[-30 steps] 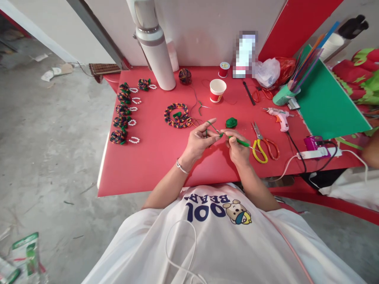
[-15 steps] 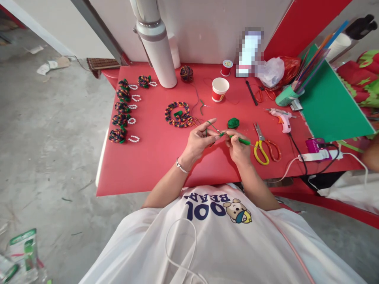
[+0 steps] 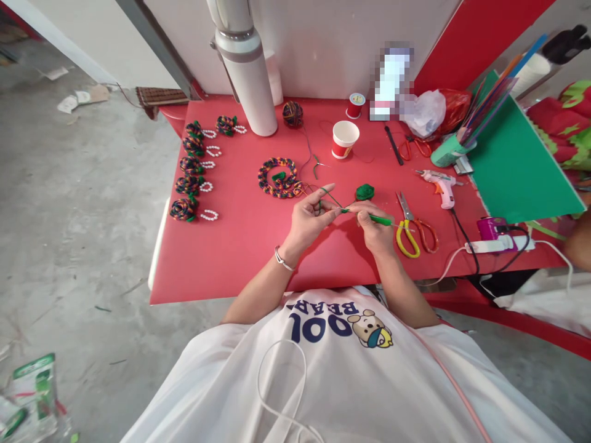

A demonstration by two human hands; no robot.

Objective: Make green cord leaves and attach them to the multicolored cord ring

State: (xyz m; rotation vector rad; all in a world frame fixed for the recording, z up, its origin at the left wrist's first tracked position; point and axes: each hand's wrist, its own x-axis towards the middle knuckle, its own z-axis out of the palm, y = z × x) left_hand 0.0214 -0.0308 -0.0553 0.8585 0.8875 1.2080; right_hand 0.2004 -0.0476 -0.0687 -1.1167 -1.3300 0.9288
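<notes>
A crochet hook [image 3: 381, 219] with a green handle is pinched in my right hand [image 3: 373, 229], its tip at the fingers of my left hand [image 3: 310, 216]. Green yarn [image 3: 331, 197] runs over the raised left index finger, and the left thumb and fingers pinch a small green piece of crochet [image 3: 344, 210] where hook and yarn meet. Just beyond the hands lies a ball of green yarn [image 3: 365, 192]. A curled multicoloured crocheted strip [image 3: 279, 178] with a green tip rests to the left of them. Scissors [image 3: 407, 225] lie right of my right hand.
Several crocheted flowers with bead loops [image 3: 183, 209] line the table's left side. At the back stand a white flask [image 3: 249, 80], a paper cup [image 3: 345, 140] and a thread spool [image 3: 355, 106]. A pink glue gun [image 3: 442, 186] and a power strip [image 3: 496, 244] lie right.
The crochet hook has shifted slightly right and its handle lies a little flatter, while my left hand has stayed nearly still. The view has moved very slightly.
</notes>
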